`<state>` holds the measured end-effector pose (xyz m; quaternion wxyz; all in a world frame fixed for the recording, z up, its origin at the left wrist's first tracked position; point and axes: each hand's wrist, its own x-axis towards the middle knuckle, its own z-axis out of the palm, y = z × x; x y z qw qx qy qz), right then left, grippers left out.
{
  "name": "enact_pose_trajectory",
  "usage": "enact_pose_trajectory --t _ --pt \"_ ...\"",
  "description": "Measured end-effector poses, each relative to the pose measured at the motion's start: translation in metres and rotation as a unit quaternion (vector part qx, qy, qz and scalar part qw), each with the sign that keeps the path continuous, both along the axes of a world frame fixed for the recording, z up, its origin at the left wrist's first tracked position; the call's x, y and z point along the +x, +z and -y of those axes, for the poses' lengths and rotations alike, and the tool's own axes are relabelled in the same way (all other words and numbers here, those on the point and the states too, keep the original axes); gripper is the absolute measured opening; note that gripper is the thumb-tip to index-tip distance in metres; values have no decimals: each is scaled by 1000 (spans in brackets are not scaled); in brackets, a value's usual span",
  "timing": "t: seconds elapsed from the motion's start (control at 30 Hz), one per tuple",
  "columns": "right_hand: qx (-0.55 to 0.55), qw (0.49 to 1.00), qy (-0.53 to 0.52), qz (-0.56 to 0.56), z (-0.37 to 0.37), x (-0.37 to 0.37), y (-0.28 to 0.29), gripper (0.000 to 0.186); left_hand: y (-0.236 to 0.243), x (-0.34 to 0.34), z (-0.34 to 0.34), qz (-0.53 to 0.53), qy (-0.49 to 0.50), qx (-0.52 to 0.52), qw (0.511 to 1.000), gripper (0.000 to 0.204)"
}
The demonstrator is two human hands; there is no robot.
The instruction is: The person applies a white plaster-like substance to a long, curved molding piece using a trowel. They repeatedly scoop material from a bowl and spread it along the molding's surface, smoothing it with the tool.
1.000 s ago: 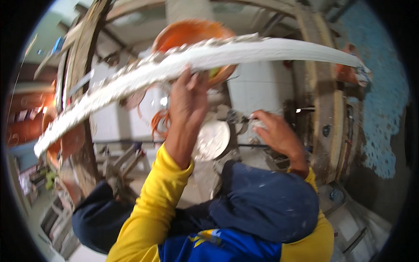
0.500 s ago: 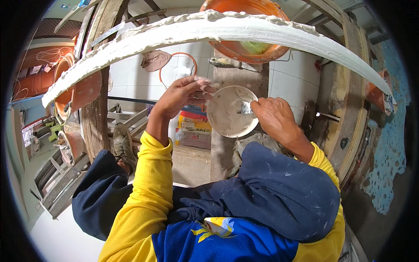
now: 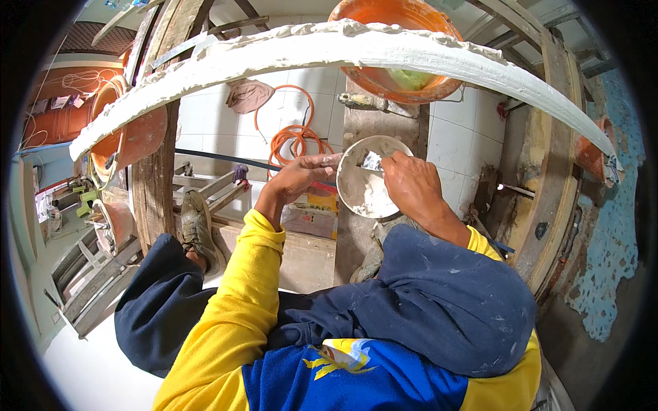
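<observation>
My right hand (image 3: 415,183) is closed around a putty knife, its handle hidden in my fist. The short metal blade (image 3: 372,162) dips into a round, pale bowl (image 3: 347,192). Inside the bowl lies a lump of wet white plaster (image 3: 373,196), smeared up its walls. My left hand (image 3: 301,177) is at the bowl's left side, palm inward with its fingers stretched out and fingertips by the rim; whether they press on it I cannot tell. Ahead, a long white curved strip (image 3: 295,56) crosses the view, with rough plaster along its far edge.
Beyond the strip stands an orange basin (image 3: 439,85) with a dirty tool (image 3: 373,103) near it on a plank (image 3: 353,240). An orange hose (image 3: 291,140) lies coiled on white tiles beside a cloth (image 3: 248,96). Wooden posts (image 3: 152,178) rise left and right; my shoe (image 3: 199,222) is at left.
The blade has shifted toward the bowl's far side, and a white lump now shows in the bowl. My left hand has come down slightly, its fingers straighter. The view has shifted a little.
</observation>
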<state>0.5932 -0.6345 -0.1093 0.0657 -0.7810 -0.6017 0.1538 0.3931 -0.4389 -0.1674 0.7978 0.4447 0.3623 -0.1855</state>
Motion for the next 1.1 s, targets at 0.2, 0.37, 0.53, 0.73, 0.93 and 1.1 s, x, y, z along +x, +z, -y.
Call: enact_pose_trajectory --t 0.2,0.37,0.53,0.73,0.93,1.1 --pt "5 989 -56 -135 3 -9 0 15 3 -1 2 7 15 -21 1000 47" --pt "62 967 -97 -228 27 -7 -9 29 -2 -7 0 -9 5 1 1000 49" --pt "163 944 -106 -267 73 21 -41 41 -12 -7 -10 -1 -46 81 996 50" --pt "195 779 -320 -502 119 51 -30 32 41 27 -25 -10 -104 157 982 39" --pt "307 710 -425 -470 176 107 -55 21 90 133 55 166 -6 -36 985 47" --pt "334 718 -451 -413 159 173 -86 15 85 230 109 266 186 -168 931 57"
